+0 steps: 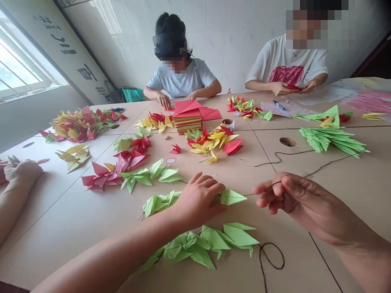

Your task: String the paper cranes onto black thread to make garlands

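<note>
Across the middle of the table, my left hand (198, 199) lies over a strand of green folded paper cranes (232, 197). Its thumb and fingers close around the strand, hiding part of it. A thin black cord (249, 194) runs from the strand's right end to my right hand (301, 199). There, thumb and forefinger pinch the cord above the table, while the other fingers curl. Nearer to me, below my left forearm, lies a second green crane strand (210, 241) with a looped black cord (283, 256) at its right end.
Beyond my hands lie pink and green strands (104, 175), a red and yellow crane pile (210, 140), and a stack of coloured paper (187, 121). Green folded pieces (332, 140) sit right, near a table hole (287, 141). Two people work opposite; another person's hands (23, 171) show left.
</note>
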`<state>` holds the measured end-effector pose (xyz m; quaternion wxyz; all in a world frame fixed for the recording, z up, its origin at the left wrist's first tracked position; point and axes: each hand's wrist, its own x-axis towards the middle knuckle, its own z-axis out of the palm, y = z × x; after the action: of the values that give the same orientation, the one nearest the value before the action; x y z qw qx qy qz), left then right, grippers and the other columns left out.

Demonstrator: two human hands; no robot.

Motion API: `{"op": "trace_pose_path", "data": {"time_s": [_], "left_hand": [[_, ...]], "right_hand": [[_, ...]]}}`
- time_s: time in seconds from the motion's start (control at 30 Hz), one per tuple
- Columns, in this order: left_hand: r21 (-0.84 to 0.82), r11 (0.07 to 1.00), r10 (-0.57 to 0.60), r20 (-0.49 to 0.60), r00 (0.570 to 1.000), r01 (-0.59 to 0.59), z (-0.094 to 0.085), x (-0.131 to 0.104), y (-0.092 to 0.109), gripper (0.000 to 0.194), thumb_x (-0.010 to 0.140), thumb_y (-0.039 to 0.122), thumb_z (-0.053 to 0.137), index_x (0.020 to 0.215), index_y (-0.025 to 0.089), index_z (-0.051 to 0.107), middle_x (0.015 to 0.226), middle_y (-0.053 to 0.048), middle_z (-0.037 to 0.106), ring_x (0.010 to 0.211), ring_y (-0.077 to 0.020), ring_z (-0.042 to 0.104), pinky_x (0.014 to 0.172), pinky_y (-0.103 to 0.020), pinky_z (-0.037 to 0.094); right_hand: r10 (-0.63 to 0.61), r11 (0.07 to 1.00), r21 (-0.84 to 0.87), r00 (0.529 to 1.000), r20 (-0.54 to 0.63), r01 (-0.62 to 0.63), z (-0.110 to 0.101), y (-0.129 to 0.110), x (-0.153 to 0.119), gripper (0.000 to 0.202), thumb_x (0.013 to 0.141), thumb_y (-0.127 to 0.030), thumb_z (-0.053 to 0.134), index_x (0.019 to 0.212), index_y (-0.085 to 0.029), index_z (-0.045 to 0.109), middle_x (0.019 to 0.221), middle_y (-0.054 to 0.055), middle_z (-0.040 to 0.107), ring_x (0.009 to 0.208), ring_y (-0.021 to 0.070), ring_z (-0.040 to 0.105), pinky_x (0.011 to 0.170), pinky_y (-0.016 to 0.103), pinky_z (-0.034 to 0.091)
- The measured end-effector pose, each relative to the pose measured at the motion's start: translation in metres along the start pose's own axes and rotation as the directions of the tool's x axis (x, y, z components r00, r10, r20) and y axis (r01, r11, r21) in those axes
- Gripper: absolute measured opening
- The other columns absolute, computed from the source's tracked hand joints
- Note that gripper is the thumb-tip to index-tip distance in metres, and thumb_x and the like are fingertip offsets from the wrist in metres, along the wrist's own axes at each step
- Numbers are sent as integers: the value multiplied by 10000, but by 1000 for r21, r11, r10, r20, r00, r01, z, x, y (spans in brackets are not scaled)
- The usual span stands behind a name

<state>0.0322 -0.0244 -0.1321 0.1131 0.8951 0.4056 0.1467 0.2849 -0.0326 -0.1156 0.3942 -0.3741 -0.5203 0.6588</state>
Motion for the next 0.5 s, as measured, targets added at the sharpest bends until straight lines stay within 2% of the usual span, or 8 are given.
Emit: {"op": "trace_pose_path", "data": {"time_s": [0.07,0.13,0.2,0.27,0.33,0.4,0.43,0.5], "left_hand": [[-1,1000,-23,11,1000,23,0,-1,-1,326,850,447,597,1058,196,614,1009,-74,703,1015,-252,616,1020,-473,353],[-1,999,-38,24,999,38,1,-3,0,369,862,461,578,1104,183,598,1037,-85,703,1019,-256,624,1028,-485,355],[9,999,-33,29,999,33,1,-5,3,438,862,443,586,1203,171,546,1127,-102,681,1060,-265,616,1042,-498,350],[22,1000,-8,28,1000,8,-2,-6,7,513,861,417,597,1296,174,475,1242,-115,628,1120,-272,592,1047,-503,357],[30,999,15,15,1000,-16,-9,-8,7,515,875,401,582,1324,186,451,1301,-115,592,1160,-265,572,1053,-495,366],[31,999,-3,-33,999,4,-22,-10,-1,440,902,381,546,1295,193,487,1302,-108,593,1176,-246,564,1056,-467,379],[32,999,-27,-66,997,29,-30,-11,-9,395,912,362,531,1268,193,517,1292,-107,599,1169,-236,568,1036,-440,405],[30,985,-165,-138,976,171,-47,-14,-31,331,914,318,515,1219,198,561,1263,-104,613,1127,-227,590,965,-400,462]], "right_hand": [[-14,998,-65,1000,5,15,1,2,0,351,901,-506,500,718,-230,618,759,53,687,669,204,649,604,332,541],[-37,964,-265,998,-52,22,2,6,3,375,916,-516,463,722,-228,605,669,29,632,639,187,612,616,320,528],[-63,847,-531,991,-117,-9,3,13,6,370,902,-539,474,736,-231,594,652,13,602,640,180,584,603,297,503],[-89,689,-724,988,-127,-31,5,21,10,337,887,-545,494,781,-240,592,672,5,610,637,177,576,568,279,480],[-100,586,-810,990,-96,-19,6,27,13,309,882,-537,501,852,-248,604,706,8,648,619,180,592,532,273,469],[-88,549,-836,994,-59,-1,7,32,15,294,885,-518,502,925,-252,619,729,16,685,615,189,621,523,275,479],[-72,541,-841,996,-44,2,7,33,15,290,885,-511,503,951,-255,623,731,17,695,619,195,634,523,275,485],[-39,525,-851,999,-15,8,7,35,15,278,887,-495,505,983,-264,625,768,19,712,656,202,658,547,278,502]]}}
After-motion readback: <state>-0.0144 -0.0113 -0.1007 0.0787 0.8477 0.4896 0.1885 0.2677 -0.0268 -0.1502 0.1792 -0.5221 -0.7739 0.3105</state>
